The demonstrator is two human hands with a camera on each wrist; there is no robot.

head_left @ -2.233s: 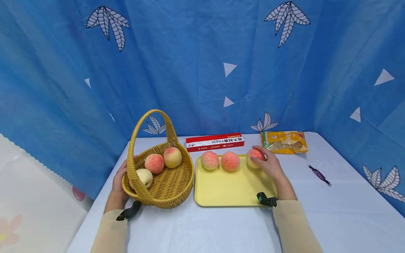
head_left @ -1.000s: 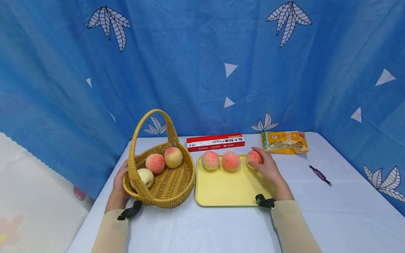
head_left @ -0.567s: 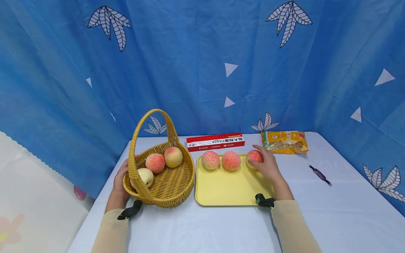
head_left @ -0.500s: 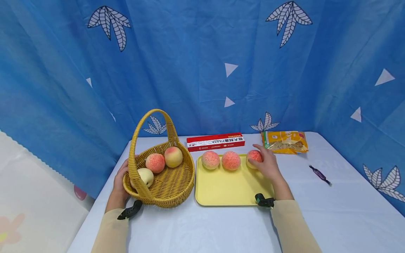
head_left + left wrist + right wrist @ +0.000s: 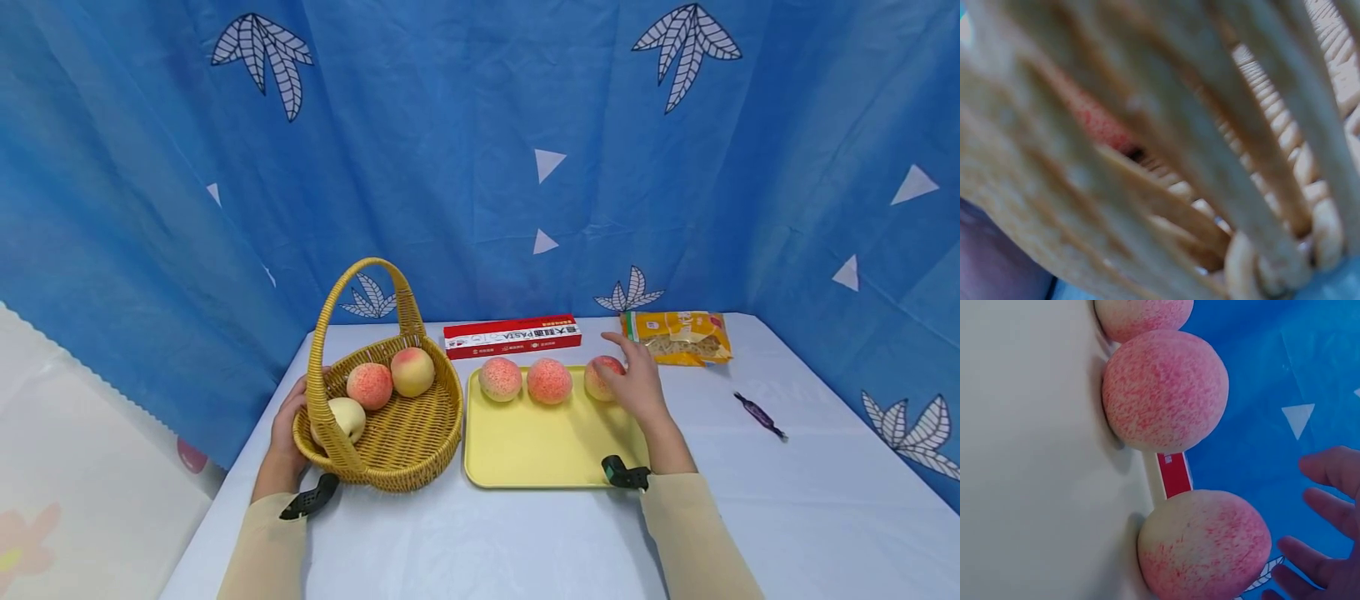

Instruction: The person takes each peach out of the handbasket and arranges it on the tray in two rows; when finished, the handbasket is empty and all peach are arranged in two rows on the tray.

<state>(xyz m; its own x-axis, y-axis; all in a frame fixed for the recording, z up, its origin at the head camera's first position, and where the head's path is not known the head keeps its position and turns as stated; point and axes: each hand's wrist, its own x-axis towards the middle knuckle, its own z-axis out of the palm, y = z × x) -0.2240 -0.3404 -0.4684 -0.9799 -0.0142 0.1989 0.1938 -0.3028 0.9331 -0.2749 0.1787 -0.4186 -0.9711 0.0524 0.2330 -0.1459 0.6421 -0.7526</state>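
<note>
In the head view my left hand (image 5: pixel 285 432) holds the left side of a wicker basket (image 5: pixel 427 467), its fingertips partly hidden behind the handle. Inside lie two peaches (image 5: pixel 370 386) and a pale yellow fruit (image 5: pixel 347 418). The left wrist view is filled by the blurred basket weave (image 5: pixel 1166 125). Three more peaches stand in a row along the back of a yellow tray (image 5: pixel 555 454). My right hand (image 5: pixel 637 379) hovers with spread fingers beside the rightmost peach (image 5: pixel 602 382). A gap shows between the fingers and that peach (image 5: pixel 1204 547) in the right wrist view.
Behind the tray lies a red and white pasta box (image 5: pixel 512 337). An orange pasta bag (image 5: pixel 678 337) rests at the back right, with a purple wrapped candy (image 5: pixel 761 417) in front of it. A blue curtain (image 5: pixel 465 167) hangs behind the white-covered table (image 5: pixel 465 542).
My right hand has let go of the rightmost peach, its fingers now spread wider and raised slightly. That peach sits on the tray. My left hand and the basket have hardly moved.
</note>
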